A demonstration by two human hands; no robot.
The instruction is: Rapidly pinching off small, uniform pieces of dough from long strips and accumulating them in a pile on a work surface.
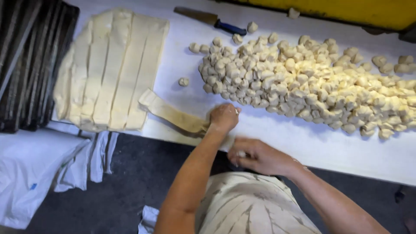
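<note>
My left hand [223, 117] rests fisted on the white table, gripping the near end of a long dough strip [167, 111] that trails left toward a slab of dough cut into strips [110, 69]. My right hand [255, 156] is at the table's front edge, fingers pinched on a small piece of dough [241, 154]. Just beyond both hands lies a big heap of small dough pieces [303, 82].
A knife with a dark blue handle [210, 19] lies at the back of the white table [312, 145]. Dark stacked baking trays [30, 65] sit at the far left. White plastic bags [39, 169] hang below the table edge. One stray dough piece [184, 81] lies apart.
</note>
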